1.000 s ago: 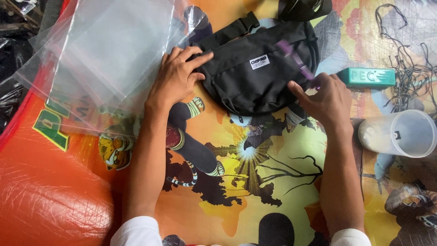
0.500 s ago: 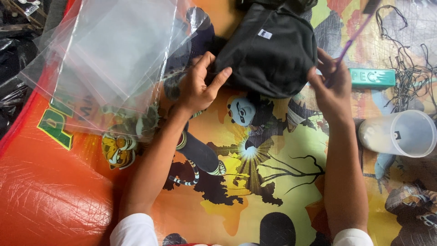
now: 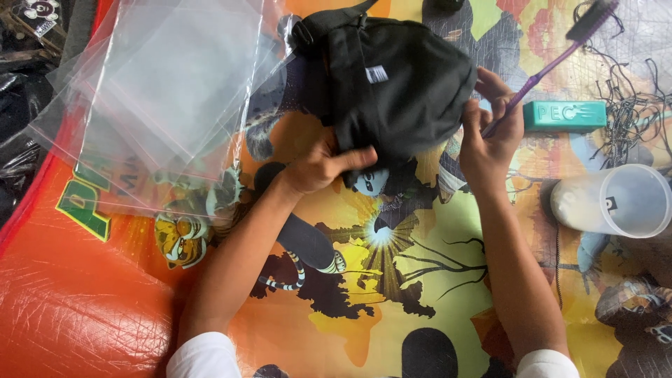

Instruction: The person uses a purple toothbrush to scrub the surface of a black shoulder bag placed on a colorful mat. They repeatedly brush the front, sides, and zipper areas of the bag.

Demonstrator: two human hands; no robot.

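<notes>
A black fabric waist bag (image 3: 392,84) with a small white label is lifted off the colourful printed mat (image 3: 392,280). My left hand (image 3: 325,164) grips its lower left edge from beneath, thumb pressed on the fabric. My right hand (image 3: 490,133) holds the bag's right side and also a purple brush (image 3: 560,49) with black bristles, whose handle slants up to the right.
A pile of clear plastic bags (image 3: 161,91) lies at the upper left. A teal rectangular block (image 3: 563,115) and a tangle of dark threads (image 3: 630,105) sit at the right. A translucent plastic cup (image 3: 619,199) lies on its side. Orange padded surface (image 3: 70,301) at the lower left.
The bag has been raised off the mat and turned. My left hand slid from its left side to underneath it. My right hand lifted, and the brush now points up to the right.
</notes>
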